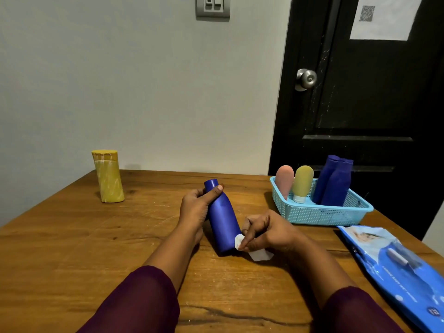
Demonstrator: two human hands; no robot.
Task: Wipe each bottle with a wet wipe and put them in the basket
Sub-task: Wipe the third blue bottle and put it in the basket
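Both hands tend one blue plastic bottle [222, 219]: left hand [195, 209] clamps its neck steady, right hand [269, 230] pinches a white wet wipe [260, 255] against its base.

No word or number can be read anywhere. The white paper sheet [394, 27] on the black panelled door [360, 104] carries a square QR code [366, 13] near its upper left. A dark strip of print at the sheet's top edge is cut off and blurred. The flat blue plastic wet-wipe pack [384, 255] has a line of white lettering [396, 282] along its length and a small round emblem [433, 311] at its near end, both too blurred to make out. The yellow plastic bottle [109, 179] shows only pale streaks.
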